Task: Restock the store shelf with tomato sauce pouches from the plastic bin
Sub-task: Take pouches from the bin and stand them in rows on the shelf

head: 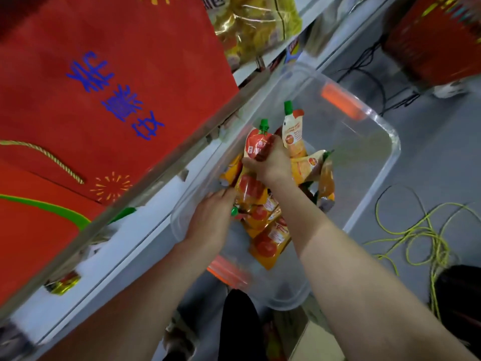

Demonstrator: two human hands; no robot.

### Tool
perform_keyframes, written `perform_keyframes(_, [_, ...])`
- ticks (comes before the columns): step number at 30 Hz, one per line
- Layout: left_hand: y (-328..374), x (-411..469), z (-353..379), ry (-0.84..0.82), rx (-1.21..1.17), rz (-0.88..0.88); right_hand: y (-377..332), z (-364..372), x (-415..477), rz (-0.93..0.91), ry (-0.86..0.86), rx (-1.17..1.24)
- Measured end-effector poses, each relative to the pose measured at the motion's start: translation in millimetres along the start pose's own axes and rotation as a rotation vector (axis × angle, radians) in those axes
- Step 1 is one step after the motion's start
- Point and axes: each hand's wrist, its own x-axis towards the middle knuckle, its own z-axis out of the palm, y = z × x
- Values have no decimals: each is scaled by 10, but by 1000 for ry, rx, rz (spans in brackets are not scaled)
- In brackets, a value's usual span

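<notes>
A clear plastic bin (374, 178) with orange latches sits on the floor beside the white shelf (135, 238). Several orange and red tomato sauce pouches (270, 241) with green caps lie piled inside. My right hand (270, 162) is inside the bin, closed around upright pouches (256, 143); a second one (294, 131) sticks up behind my fingers. My left hand (210, 225) reaches over the bin's near-left rim, fingertips on a pouch (250, 191) in the pile; its grip is hidden.
Large red gift bags (104, 87) fill the shelf on the left, with yellow snack bags (255, 24) further along. Yellow-green cord (421, 230) and black cables (374, 74) lie on the grey floor to the right. A cardboard box (312, 340) sits near my feet.
</notes>
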Motion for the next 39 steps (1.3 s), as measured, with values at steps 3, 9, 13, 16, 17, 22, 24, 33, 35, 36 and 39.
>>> perform_keyframes(3, [-38,-14,44,-52,-1,18,-1,-11,20,-69,-6,-125])
perform_keyframes(9, [-87,16,19,-60,-46,-16,-86,-99,166,-83,-68,-363])
perform_keyframes(13, [-60,-43,-1,-44,-81,-28,-54,-194,74,-204,-41,-341])
perform_keyframes(16, [-15,-79,-81,0,-204,-7,64,-305,-152,-85,-53,186])
perform_keyframes(17, [2,-89,-117,16,-254,2,118,-354,-222,-34,-29,356])
perform_keyframes(22, [121,-203,-352,146,-598,-118,212,-699,-572,51,58,687])
perform_keyframes(24, [199,-305,-500,162,-786,-173,164,-826,-709,45,69,681])
perform_keyframes(33, [382,-1227,-1399,341,-1123,-131,-684,-1224,-1801,-136,106,675])
perform_keyframes(35, [313,-1548,-1617,425,-1169,-127,-925,-1205,-2144,-196,87,661])
perform_keyframes(36, [248,-1720,-1719,462,-1167,-115,-1039,-1171,-2307,-238,94,631])
perform_keyframes(39, [-20,-2290,-2032,556,-1094,-102,-1400,-1006,-2830,-403,117,489])
